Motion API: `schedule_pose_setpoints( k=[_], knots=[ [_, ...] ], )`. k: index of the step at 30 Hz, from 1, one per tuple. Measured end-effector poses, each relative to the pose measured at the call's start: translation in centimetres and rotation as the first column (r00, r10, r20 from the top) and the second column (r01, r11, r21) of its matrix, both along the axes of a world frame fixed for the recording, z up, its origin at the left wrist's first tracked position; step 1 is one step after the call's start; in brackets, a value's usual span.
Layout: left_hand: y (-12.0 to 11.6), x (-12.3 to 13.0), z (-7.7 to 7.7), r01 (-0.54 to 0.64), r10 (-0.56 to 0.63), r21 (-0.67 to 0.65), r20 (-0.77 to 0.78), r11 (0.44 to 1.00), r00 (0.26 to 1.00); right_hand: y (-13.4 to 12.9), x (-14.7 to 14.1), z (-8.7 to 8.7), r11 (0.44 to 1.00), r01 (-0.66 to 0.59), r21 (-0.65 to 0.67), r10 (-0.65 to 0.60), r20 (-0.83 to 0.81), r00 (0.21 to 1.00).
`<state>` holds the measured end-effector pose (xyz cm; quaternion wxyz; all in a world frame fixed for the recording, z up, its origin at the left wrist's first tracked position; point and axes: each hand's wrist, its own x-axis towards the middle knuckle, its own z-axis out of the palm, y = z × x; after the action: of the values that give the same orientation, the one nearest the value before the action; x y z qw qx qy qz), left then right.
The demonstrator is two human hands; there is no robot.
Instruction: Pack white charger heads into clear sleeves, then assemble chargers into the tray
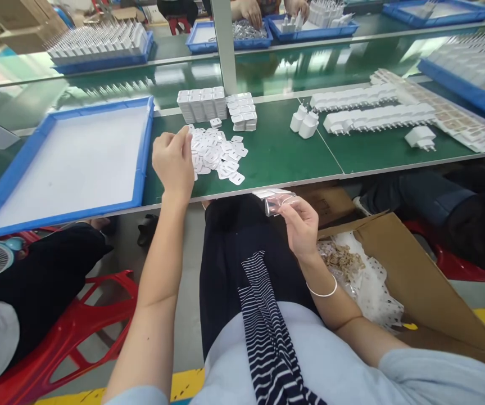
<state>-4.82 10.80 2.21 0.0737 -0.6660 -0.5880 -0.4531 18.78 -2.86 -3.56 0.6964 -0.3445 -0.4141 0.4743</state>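
My left hand [173, 163] is raised over the left edge of a loose heap of small white cards [221, 151] on the green bench. Its thumb and fingers are pinched together, and what they hold, if anything, is hidden. Just below the bench edge, above my lap, my right hand [303, 225] grips a small clear plastic bag [276, 203]. Behind the heap are neat stacks of white cards [202, 105], with a shorter stack [242, 112] beside them.
A blue-rimmed tray [144, 146] lies left. To the right stand two white plug adapters [307, 125], rows of adapters [379, 117] and printed sheets [448, 112]. A cardboard box [419, 275] with scraps is by my right arm. Across the bench, a person's hands [249, 11] work over trays.
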Motion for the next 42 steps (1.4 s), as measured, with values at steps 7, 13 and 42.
schedule_pose_setpoints(
  k=[7,13,42],
  knots=[
    [0.6,-0.1,-0.6,0.057,-0.108,-0.266,-0.182,0.962,0.977,0.2,-0.1,-0.3,0.999,-0.046,0.002,0.046,0.025,0.999],
    [-7.6,4.1,0.9,0.591,-0.565,-0.348,0.183,0.728,0.804,0.3,-0.4,0.0,0.993,-0.113,0.023,0.112,0.045,0.993],
    [-12.2,7.1,-0.5,0.701,-0.650,-0.412,0.282,0.583,0.706,-1.2,0.7,1.8,0.934,-0.342,-0.101,0.355,0.178,0.918]
  ],
)
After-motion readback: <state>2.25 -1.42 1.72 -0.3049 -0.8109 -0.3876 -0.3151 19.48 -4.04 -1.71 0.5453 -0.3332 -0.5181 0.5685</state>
